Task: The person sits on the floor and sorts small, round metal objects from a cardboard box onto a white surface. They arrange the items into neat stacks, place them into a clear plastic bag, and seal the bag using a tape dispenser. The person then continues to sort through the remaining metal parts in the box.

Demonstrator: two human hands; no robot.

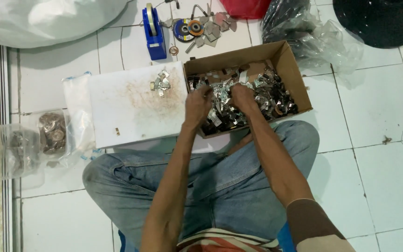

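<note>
Your left hand (pixel 198 106) and right hand (pixel 242 99) at frame centre, buried in the cardboard box (pixel 291 65) of metal scraps (pixel 267 95), fingers seemingly clenched on pieces, white board (pixel 127 112) left of it.

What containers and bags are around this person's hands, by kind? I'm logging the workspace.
Cardboard box of metal pieces, both hands in it: 1
Clear bags of round parts: 2
Black plastic bag: 1
White sack: 1
Total: 5

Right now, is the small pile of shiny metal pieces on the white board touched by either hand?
No, the small pile of shiny metal pieces lies apart; both hands are in the brown cardboard box.
</note>
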